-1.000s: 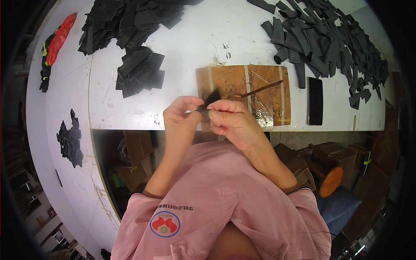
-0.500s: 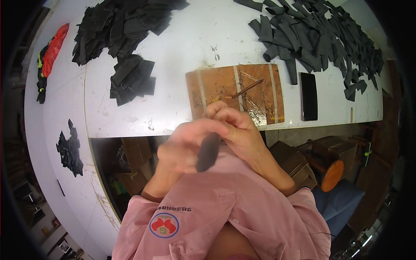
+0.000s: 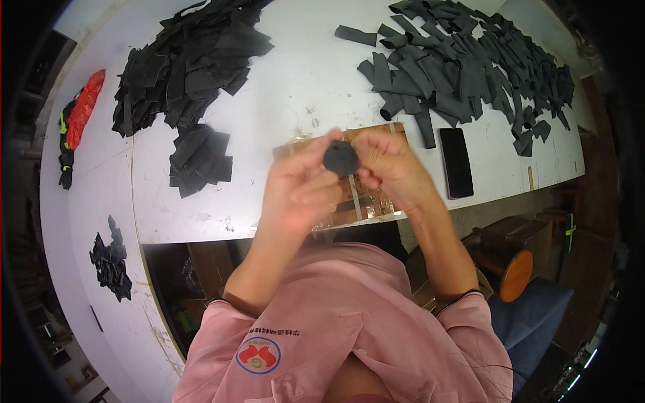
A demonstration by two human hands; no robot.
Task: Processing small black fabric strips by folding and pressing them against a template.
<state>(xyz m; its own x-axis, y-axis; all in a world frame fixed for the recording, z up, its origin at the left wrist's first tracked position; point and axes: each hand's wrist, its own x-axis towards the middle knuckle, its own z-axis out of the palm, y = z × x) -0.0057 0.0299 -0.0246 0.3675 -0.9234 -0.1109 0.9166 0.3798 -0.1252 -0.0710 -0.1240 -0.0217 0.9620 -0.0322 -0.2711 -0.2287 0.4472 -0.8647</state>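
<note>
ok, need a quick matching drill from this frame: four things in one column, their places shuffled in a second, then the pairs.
Things:
1. small dark rolled piece
2. black flat rectangular phone
3. red and black fabric bundle
4. brown wooden board

Places:
A. table's far left edge
B. pinched between left hand and right hand
C. under the hands, at the table's near edge
D. right of the board, on the white table

Pairs: 1-B, 2-D, 3-A, 4-C

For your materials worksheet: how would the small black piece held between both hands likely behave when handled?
The black piece looks curled round between the left hand and right hand, so it is probably floppy. Similar black strips lie bent and overlapping on the table, suggesting light, unbreakable material.
</note>
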